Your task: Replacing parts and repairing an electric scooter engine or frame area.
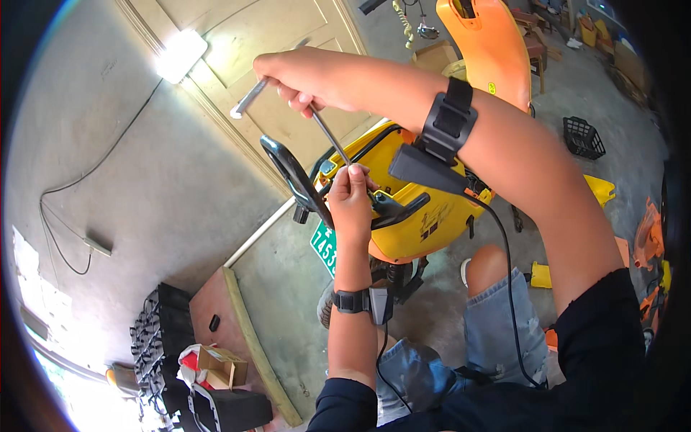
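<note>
My right hand (291,83) is raised, its fingers closed on the crossbar of a metal T-handle wrench (245,104). The wrench's shaft (327,133) runs down to my left hand (350,198), which grips it low, just above the yellow scooter body (419,227). Around that hand are the scooter's black rear grab rail (291,173) and a black bar (407,209); what the shaft's tip meets is hidden behind my fingers. A green licence plate (322,245) hangs below. A black band with a dark device (446,126) is strapped on my right forearm.
An orange panel (489,50) stands behind the scooter. Loose yellow (540,276) and orange parts (648,230) and a black crate (583,137) lie right. Black batteries (147,342), a cardboard box (223,367) and a reddish board (209,295) are at lower left; a door (288,32) is ahead.
</note>
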Motion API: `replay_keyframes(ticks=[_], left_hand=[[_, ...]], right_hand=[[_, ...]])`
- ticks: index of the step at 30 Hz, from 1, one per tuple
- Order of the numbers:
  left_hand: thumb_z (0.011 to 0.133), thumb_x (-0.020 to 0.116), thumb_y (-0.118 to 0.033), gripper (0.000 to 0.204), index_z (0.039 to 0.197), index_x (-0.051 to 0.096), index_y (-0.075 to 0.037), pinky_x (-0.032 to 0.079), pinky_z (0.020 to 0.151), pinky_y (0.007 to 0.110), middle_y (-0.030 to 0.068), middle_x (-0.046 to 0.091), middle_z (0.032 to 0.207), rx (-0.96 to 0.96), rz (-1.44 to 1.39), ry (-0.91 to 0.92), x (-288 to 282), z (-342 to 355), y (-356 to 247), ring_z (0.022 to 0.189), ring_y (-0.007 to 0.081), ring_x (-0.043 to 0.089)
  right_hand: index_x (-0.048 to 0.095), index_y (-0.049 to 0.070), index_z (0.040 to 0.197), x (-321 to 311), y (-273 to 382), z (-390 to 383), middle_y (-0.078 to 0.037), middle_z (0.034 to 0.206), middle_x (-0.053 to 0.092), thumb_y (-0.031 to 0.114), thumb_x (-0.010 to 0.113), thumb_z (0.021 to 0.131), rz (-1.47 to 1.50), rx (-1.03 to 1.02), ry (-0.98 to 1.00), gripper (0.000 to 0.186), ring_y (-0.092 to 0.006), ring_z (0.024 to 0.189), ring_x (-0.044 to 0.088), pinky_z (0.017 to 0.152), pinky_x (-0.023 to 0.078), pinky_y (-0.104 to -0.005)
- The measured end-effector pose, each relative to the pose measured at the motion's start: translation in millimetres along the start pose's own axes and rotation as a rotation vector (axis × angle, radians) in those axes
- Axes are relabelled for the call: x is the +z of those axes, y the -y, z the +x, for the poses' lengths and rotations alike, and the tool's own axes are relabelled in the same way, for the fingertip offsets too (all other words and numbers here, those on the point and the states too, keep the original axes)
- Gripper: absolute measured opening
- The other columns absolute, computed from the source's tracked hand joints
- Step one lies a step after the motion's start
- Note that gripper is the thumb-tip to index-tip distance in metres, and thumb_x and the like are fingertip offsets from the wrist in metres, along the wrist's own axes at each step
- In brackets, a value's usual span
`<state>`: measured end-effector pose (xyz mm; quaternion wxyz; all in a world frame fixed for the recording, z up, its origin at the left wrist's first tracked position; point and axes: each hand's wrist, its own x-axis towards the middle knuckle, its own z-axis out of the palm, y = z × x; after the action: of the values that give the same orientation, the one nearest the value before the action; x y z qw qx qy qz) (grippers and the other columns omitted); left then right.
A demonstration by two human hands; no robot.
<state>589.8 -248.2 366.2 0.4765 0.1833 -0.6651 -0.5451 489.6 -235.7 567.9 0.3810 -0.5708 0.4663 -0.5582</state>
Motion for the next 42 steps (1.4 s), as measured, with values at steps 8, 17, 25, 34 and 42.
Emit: replay_keyframes(ticks=[8,17,25,34,42], left_hand=[[0.101,0.053,-0.03,0.032,0.093,0.06,0.001,0.041,0.068,0.023,0.0007,0.057,0.074,0.0,0.016,0.043,-1.9,1.3,6.0,0.07,0.0083,0.054],[0.101,0.053,-0.027,0.029,0.093,0.06,0.0,0.044,0.067,0.024,0.0011,0.056,0.073,0.014,0.052,0.045,0.2,2.2,7.1,0.069,0.009,0.054],[0.102,0.051,-0.021,0.021,0.093,0.053,-0.002,0.046,0.067,0.025,0.002,0.055,0.077,0.007,-0.054,0.018,-3.0,2.0,12.8,0.069,0.0102,0.055],[0.101,0.054,-0.024,0.023,0.093,0.057,-0.003,0.041,0.065,0.022,-0.0023,0.053,0.077,0.022,0.051,0.044,1.4,-1.6,3.0,0.07,0.0055,0.048],[0.102,0.051,-0.024,0.022,0.098,0.058,-0.003,0.039,0.065,0.02,-0.0043,0.053,0.082,0.022,-0.013,0.062,2.6,-8.4,-4.5,0.075,0.0032,0.045]], right_hand=[[0.057,0.005,0.083,-38.0,60.6,-11.3,-0.017,0.098,0.066,0.027,0.05,0.086,-0.333,0.386,0.341,0.023,-0.0289,0.093,0.066,0.081,0.054,-0.045],[0.065,-0.001,0.099,-12.7,64.9,-7.3,-0.015,0.095,0.071,0.007,0.057,0.081,-2.175,-0.208,0.218,0.021,-0.027,0.089,0.069,0.068,0.058,-0.0361],[0.064,0.004,0.085,-4.2,7.0,-9.0,-0.007,0.076,0.068,0.029,0.071,0.079,-1.622,-0.975,-0.327,0.027,-0.0256,0.093,0.064,0.1,0.038,-0.043],[0.054,0.009,0.059,3.9,-25.4,12.4,-0.002,0.058,0.053,0.035,0.075,0.079,-0.646,-1.055,-0.596,0.04,-0.0244,0.069,0.051,0.08,0.038,-0.0387],[0.061,0.012,0.078,22.3,-38.9,16.5,-0.004,0.115,0.064,0.05,0.057,0.093,0.358,-0.788,0.298,0.042,-0.024,0.138,0.038,0.113,0.027,-0.0424]])
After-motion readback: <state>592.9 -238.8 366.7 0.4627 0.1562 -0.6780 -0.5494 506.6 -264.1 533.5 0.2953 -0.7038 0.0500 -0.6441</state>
